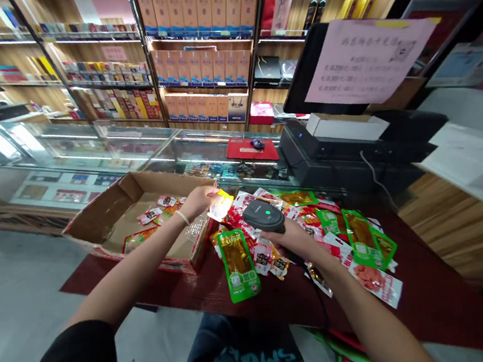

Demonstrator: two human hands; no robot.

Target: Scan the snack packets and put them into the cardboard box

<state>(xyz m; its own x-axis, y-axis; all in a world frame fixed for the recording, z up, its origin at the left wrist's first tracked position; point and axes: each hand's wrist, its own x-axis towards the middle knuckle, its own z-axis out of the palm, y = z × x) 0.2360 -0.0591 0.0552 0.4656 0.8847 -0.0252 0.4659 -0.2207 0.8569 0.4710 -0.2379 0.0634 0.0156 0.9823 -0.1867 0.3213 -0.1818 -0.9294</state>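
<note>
My left hand [202, 200] pinches a small yellow-and-white snack packet [221, 205] near the right rim of an open cardboard box [93, 221]. A black barcode scanner [263, 215] is gripped in my right hand [290, 238], its head pointing left toward the packet and a green light glowing on top. Beneath the scanner spreads a pile of snack packets in red, white and green. One green-edged packet [239, 265] lies at the pile's front. Inside the box are several more small packets [152, 215].
A dark red table [184, 292] bears the box and the pile. Behind stand a glass display counter [132, 140], a red mouse pad [252, 149], a black printer-like machine [320, 149] and a monitor with a pink paper sign [367, 62]. A scanner cable [317, 288] hangs toward me.
</note>
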